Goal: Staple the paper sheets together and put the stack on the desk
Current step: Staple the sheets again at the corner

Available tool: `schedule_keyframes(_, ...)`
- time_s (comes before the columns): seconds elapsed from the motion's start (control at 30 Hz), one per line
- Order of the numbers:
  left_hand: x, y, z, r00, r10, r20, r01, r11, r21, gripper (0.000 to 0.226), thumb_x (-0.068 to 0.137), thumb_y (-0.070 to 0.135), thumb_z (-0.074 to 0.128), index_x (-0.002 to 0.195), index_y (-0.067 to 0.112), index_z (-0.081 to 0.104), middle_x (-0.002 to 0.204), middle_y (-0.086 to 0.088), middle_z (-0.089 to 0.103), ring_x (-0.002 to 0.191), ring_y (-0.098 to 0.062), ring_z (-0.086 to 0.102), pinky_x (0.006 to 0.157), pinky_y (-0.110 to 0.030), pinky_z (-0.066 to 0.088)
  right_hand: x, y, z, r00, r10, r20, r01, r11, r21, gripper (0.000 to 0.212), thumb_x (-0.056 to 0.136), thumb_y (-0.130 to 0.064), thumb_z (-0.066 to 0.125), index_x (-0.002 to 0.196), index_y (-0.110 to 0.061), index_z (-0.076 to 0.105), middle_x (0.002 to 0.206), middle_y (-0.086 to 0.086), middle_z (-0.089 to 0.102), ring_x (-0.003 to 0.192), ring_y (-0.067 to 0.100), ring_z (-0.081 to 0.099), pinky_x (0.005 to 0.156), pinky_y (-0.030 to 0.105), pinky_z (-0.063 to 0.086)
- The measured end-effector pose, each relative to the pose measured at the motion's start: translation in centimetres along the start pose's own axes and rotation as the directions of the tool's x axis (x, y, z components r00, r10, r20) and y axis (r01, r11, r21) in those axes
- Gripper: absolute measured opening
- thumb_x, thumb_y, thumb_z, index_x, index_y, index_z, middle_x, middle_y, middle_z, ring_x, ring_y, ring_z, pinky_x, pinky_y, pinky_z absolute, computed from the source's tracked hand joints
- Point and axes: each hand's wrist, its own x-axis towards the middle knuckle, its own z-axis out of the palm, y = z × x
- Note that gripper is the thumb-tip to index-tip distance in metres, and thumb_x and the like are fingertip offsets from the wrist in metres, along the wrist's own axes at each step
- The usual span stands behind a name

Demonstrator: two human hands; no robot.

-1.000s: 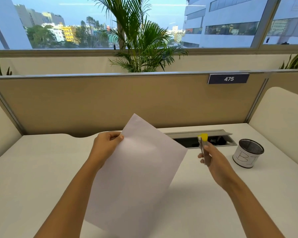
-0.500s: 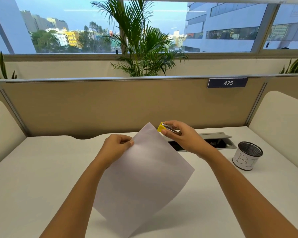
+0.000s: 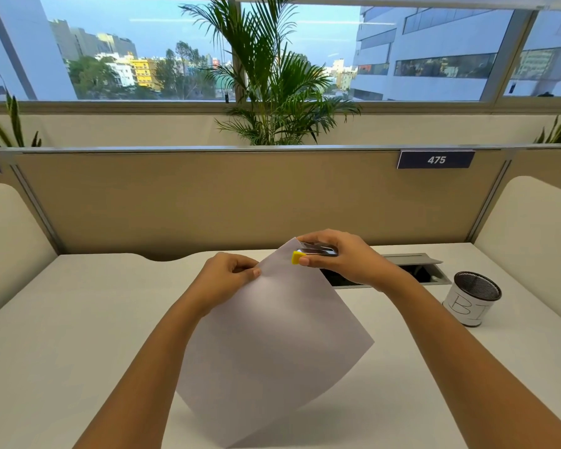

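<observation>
Above the white desk (image 3: pixel 62 319), the left hand (image 3: pixel 222 280) pinches the upper left edge of the paper sheets (image 3: pixel 272 345), fingers closed on them. The sheets hang tilted in the air, one corner up and one corner down, clear of the desk; how many there are cannot be told. At the top corner, just right of the left hand, the right hand (image 3: pixel 344 257) is clamped on a small stapler (image 3: pixel 314 251), silver with a yellow end, whose mouth sits over that corner. Behind the right wrist lies an open cable hatch (image 3: pixel 431 270) in the desk. Farther right, on the partition (image 3: pixel 208 202), a dark plate (image 3: pixel 436 159) reads "475". Below it a mesh cup (image 3: pixel 472 298) stands on the desk, its white label hand-lettered "BI".
</observation>
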Motion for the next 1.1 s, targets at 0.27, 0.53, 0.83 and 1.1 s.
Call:
schedule_keyframes(0.27, 0.0, 0.3, 0.0, 1.000, 0.012, 0.025, -0.012, 1.000, 0.001, 0.016, 0.089, 0.016, 0.060, 0.092, 0.018, 0.075, 0.088, -0.001, 0.075, 0.081, -0.016, 0.069, 0.076, -0.031, 0.053, 0.0, -0.3, 0.4, 1.000, 0.019, 0.016, -0.020, 0.996, 0.082, 0.037, 0.079, -0.033, 0.071, 0.114, -0.022, 0.065, 0.109, -0.012, 0.066, 0.104, 0.004, 0.059, 0.082, 0.006, 0.043)
schedule_keyframes(0.53, -0.1, 0.2, -0.1, 0.999, 0.008, 0.033, -0.008, 1.000, 0.005, 0.015, 0.089, 0.016, 0.060, 0.091, 0.018, 0.075, 0.088, -0.003, 0.075, 0.085, -0.021, 0.070, 0.079, -0.036, 0.055, 0.2, 0.0, 0.7, 1.000, -0.006, 0.027, 0.001, 0.983, 0.184, 0.027, 0.082, -0.026, 0.069, 0.109, -0.021, 0.069, 0.111, -0.010, 0.070, 0.104, 0.002, 0.062, 0.092, 0.019, 0.047)
schedule_keyframes(0.83, -0.1, 0.1, 0.0, 0.999, 0.000, 0.042, -0.001, 1.000, 0.003, 0.017, 0.089, 0.016, 0.059, 0.090, 0.019, 0.075, 0.088, -0.003, 0.075, 0.086, -0.023, 0.070, 0.078, -0.037, 0.055, 0.3, 0.0, 0.8, 1.000, -0.013, 0.019, 0.009, 0.984, 0.180, 0.021, 0.081, -0.025, 0.070, 0.102, -0.026, 0.069, 0.105, -0.008, 0.071, 0.098, 0.002, 0.063, 0.082, 0.010, 0.046)
schedule_keyframes(1.1, 0.0, 0.1, 0.2, 0.999, -0.003, 0.041, 0.003, 1.000, 0.013, 0.017, 0.090, 0.016, 0.059, 0.092, 0.020, 0.075, 0.089, -0.004, 0.075, 0.086, -0.023, 0.070, 0.080, -0.038, 0.055, 0.3, 0.4, 1.8, 0.997, -0.007, -0.081, 0.016, 0.994, 0.112, 0.009, 0.079, -0.038, 0.069, 0.083, -0.045, 0.067, 0.098, -0.021, 0.070, 0.098, 0.000, 0.064, 0.094, 0.040, 0.051)
